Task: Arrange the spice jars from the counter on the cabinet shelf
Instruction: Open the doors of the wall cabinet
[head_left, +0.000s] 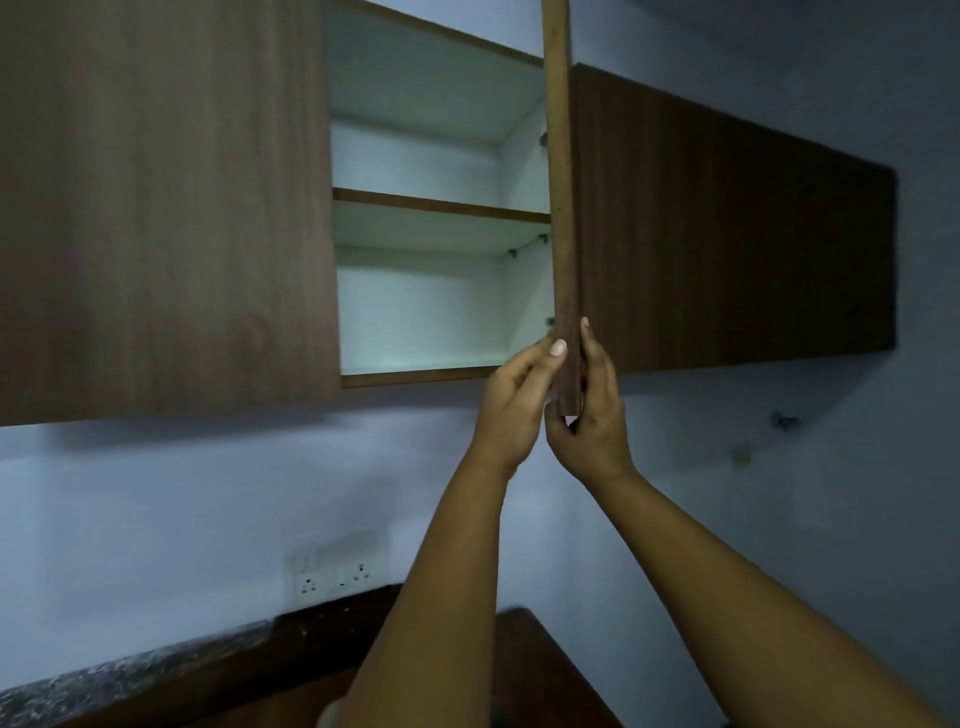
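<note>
Both hands hold the open cabinet door at its bottom corner.

The left hand and right hand pinch the stiff door edge-on. The shelf is bare; no jars in view; glass ones would need firm side grips.

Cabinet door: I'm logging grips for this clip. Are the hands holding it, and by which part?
Yes. Both the left hand and right hand grip the open cabinet door at its bottom corner.

- Two hands: left hand, right hand
- One open cabinet door
- One middle shelf
- Two wall sockets: one, another
- Two closed cabinet doors: one, another
</note>
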